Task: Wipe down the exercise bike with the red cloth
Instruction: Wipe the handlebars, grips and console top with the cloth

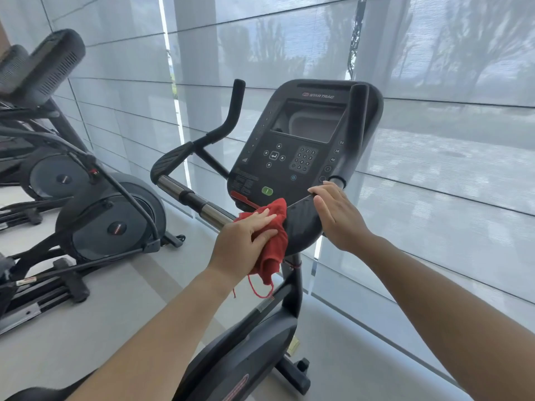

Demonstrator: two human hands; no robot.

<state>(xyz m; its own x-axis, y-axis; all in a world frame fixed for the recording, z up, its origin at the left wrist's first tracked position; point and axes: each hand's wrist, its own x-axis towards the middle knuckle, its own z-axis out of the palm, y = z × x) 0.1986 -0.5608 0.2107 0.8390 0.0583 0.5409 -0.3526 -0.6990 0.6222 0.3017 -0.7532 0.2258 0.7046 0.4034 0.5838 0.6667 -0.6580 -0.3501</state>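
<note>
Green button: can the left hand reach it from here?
Probably yes. The green button sits just above the left hand and its cloth, nothing between; the right hand rests off to the side.

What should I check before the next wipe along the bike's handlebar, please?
1. Left hand grips cloth: ok.
2. Cloth lies on handlebar: ok.
3. Right hand rests flat on pad, steadying: ok.
4. Cloth clear of green button: ok.
5. Loose thread free of post: cannot tell.
6. Cloth damp enough: cannot tell.
</note>
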